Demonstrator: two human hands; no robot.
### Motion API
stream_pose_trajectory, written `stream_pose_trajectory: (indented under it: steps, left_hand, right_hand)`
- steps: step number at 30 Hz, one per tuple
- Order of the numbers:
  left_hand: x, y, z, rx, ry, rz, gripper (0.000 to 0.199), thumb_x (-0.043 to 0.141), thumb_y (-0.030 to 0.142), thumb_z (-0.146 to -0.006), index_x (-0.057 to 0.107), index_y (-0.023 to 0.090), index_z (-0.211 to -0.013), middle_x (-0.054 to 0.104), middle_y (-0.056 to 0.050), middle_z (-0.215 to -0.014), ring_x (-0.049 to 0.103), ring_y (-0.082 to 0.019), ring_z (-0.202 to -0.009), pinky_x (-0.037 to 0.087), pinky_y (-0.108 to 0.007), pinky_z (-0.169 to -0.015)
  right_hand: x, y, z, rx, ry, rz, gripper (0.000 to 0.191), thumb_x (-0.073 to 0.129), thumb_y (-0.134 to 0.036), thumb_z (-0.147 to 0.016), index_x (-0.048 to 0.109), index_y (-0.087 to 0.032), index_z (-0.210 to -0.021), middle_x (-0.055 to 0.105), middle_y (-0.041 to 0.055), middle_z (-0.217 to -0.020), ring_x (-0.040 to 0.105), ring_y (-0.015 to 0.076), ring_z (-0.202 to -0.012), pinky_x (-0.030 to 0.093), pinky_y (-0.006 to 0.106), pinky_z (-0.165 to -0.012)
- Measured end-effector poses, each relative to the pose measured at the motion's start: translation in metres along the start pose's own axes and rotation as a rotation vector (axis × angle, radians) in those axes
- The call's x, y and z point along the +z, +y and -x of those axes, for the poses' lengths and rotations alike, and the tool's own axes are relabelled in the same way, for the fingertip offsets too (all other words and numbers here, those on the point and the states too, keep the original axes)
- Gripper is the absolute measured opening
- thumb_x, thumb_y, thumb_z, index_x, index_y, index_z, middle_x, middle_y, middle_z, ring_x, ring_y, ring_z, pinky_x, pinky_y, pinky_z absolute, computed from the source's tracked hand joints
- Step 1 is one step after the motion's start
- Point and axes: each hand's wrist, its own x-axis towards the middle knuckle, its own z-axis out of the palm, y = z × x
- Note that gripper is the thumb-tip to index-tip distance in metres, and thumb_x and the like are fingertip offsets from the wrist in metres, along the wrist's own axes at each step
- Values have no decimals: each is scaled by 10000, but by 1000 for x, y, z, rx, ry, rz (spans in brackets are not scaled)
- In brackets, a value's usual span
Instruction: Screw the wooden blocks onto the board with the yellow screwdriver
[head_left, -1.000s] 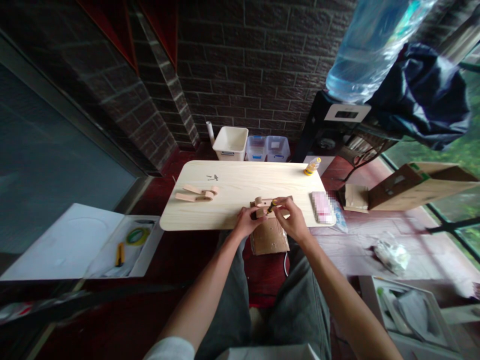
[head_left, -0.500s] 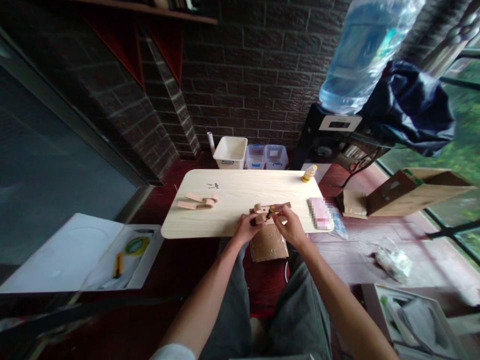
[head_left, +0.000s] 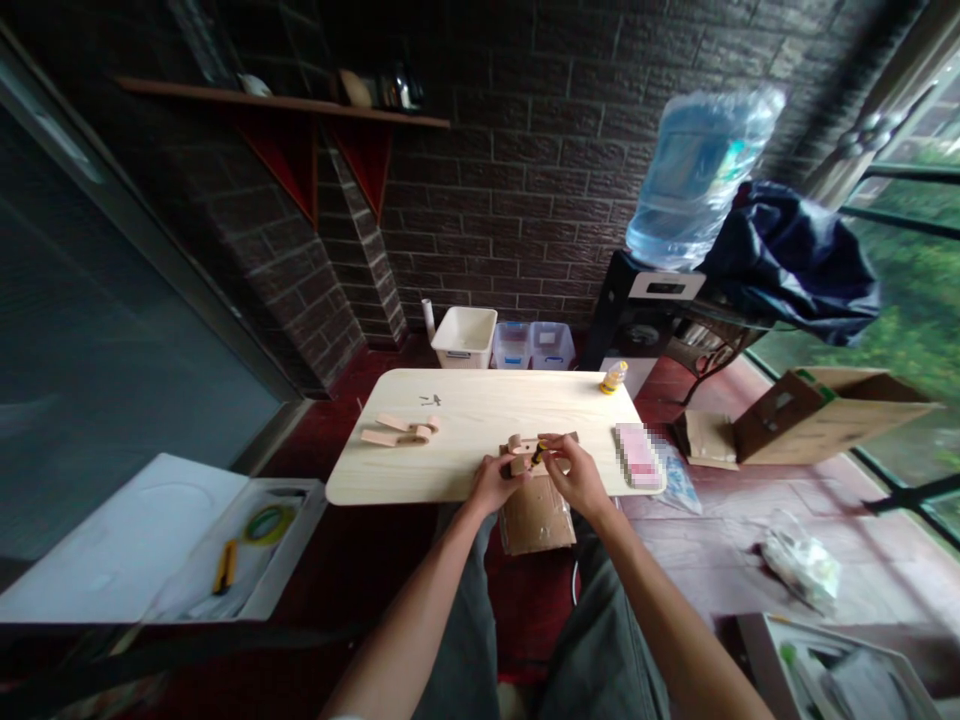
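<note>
My right hand (head_left: 577,480) is closed round a short black-and-yellow screwdriver (head_left: 538,454), which points down at a small wooden assembly (head_left: 514,442). On the near side, my left hand (head_left: 493,487) grips the assembly's left end, its fingertips close to the screwdriver's tip. The exact contact there is too small to make out. Beneath the assembly, a piece of cardboard (head_left: 536,520) juts over the front edge of the pale wooden table (head_left: 495,400). Further left lie wooden pieces with rounded ends (head_left: 388,438) and several small dark screws (head_left: 430,400).
A yellow-capped clear container (head_left: 613,378) and a pink packet (head_left: 637,455) are at the table's right. Behind stand a cream bin (head_left: 465,335) and clear boxes. An open white case (head_left: 277,560) lies left, a cardboard carton (head_left: 825,420) right.
The camera view has tilted upward, so everything appears lower and more of the wall shelf shows. Both hands keep their hold on the assembly and screwdriver, with little visible movement.
</note>
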Motion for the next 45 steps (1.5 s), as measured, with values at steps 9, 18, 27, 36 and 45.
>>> stream_pose_trajectory:
  steps: [9, 18, 27, 36, 45]
  left_hand:
    - [-3, 5, 1, -1, 1, -9, 237, 796, 320, -719, 809, 231, -939, 774, -46, -859, 698, -249, -901, 542, -338, -818]
    - [-1, 0, -1, -2, -5, 4, 250, 801, 317, -713, 806, 229, -947, 777, -49, -881, 690, -242, -906, 539, -327, -826]
    - [1, -2, -1, 0, -5, 25, 284, 794, 348, -725, 804, 208, -972, 763, -36, -815, 686, -223, -824, 534, -311, -761]
    - [4, -9, -2, 1, 1, 66, 320, 816, 350, -704, 805, 182, -976, 741, -39, -769, 670, -208, -782, 511, -289, -736]
    - [7, -15, -4, 18, 4, 73, 318, 816, 345, -712, 806, 179, -983, 737, -39, -776, 660, -202, -782, 496, -280, -730]
  right_hand:
    - [-1, -3, -4, -21, 24, 30, 125, 588, -312, -962, 642, -225, -1033, 725, 101, -1089, 726, 225, -968, 639, 377, -779]
    - [0, 3, -2, -14, -10, 38, 149, 586, -318, -968, 641, -233, -1079, 732, 106, -1127, 733, 236, -1013, 637, 407, -829]
    - [0, 3, 1, -10, 29, 33, 160, 597, -314, -962, 634, -228, -1092, 714, 109, -1107, 721, 238, -990, 643, 401, -791]
    - [-2, 4, 4, -20, -5, 42, 129, 575, -279, -969, 629, -228, -1074, 713, 109, -1147, 714, 227, -1019, 625, 372, -812]
    - [-2, 4, 2, -31, 20, 44, 124, 592, -269, -958, 627, -235, -1072, 702, 107, -1135, 702, 233, -1027, 621, 373, -813]
